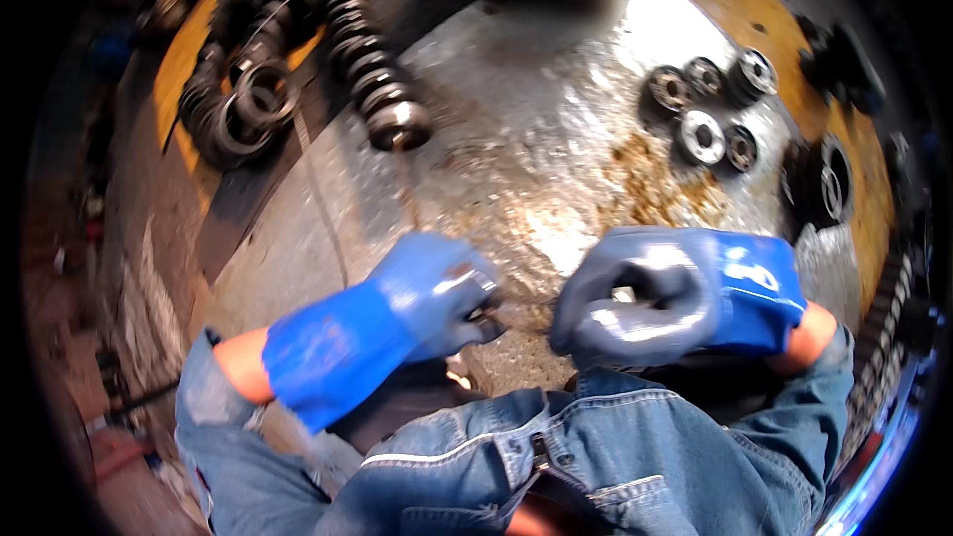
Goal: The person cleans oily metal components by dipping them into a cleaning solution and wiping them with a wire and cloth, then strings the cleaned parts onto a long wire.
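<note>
My left hand, in a blue rubber glove, is held over the near part of the metal work surface. Its fingers are curled, and a small shiny spot shows at the fingertips. My right hand, gloved the same way, faces it a short gap away. Thumb and fingers there bend into a loop with a small pale spot inside. What either hand grips, if anything, is too small to name. A thin wire runs from a string of metal rings down toward my left glove.
Right of that string lies a row of round metal parts in line. Several small ring-shaped metal parts stand at the far right, beside a brown oily stain. A larger grooved metal ring sits near the yellow rim.
</note>
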`<state>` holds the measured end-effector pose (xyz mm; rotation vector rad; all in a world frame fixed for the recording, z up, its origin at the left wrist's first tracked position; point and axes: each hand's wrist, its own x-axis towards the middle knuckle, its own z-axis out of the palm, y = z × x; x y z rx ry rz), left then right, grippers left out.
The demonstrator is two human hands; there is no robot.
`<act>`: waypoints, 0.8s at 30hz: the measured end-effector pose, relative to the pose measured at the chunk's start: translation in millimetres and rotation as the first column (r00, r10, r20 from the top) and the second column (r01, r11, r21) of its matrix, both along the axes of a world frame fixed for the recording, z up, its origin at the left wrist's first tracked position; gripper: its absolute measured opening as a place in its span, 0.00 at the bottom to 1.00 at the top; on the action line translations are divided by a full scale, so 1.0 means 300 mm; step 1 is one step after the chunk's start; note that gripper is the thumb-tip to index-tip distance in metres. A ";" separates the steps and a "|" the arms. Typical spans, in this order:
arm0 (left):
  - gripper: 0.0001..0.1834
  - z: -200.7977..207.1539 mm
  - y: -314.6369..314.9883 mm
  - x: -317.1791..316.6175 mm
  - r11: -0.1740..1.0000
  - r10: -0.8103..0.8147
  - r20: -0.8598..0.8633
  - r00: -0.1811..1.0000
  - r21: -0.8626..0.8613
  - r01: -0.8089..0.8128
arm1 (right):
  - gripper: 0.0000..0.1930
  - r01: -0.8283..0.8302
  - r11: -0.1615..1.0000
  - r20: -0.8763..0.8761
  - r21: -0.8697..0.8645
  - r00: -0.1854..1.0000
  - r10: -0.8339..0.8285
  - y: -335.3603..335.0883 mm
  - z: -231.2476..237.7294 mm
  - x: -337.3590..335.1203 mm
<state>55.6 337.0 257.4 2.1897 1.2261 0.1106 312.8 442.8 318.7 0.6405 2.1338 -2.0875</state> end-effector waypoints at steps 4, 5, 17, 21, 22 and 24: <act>0.18 -0.076 0.011 -0.033 0.985 0.082 -0.040 0.996 -0.151 -0.087 | 0.16 0.034 0.918 -0.032 -0.395 0.998 -0.050 0.044 -0.174 -0.015; 0.20 -0.111 0.027 -0.033 0.962 0.150 -0.100 0.984 -0.214 -0.169 | 0.18 0.036 0.902 -0.081 -0.430 0.994 -0.079 0.074 -0.226 -0.037; 0.24 -0.581 0.236 0.055 0.536 0.274 -0.332 0.903 -0.726 -0.430 | 0.26 -0.124 0.547 0.556 0.828 0.312 -0.771 0.645 -1.031 0.576; 0.25 -0.683 0.210 0.068 0.601 0.103 -0.339 0.935 -0.728 -0.330 | 0.20 -0.297 0.503 0.583 0.811 0.356 -0.730 0.818 -1.138 0.720; 0.25 -0.727 0.164 0.053 0.642 0.124 -0.308 0.943 -0.699 -0.313 | 0.19 -0.288 0.439 0.525 0.851 0.449 -0.723 0.843 -1.167 0.743; 0.24 -0.728 0.144 0.055 0.665 0.126 -0.297 0.946 -0.683 -0.303 | 0.17 -0.202 0.450 0.485 0.870 0.519 -0.704 0.880 -1.205 0.711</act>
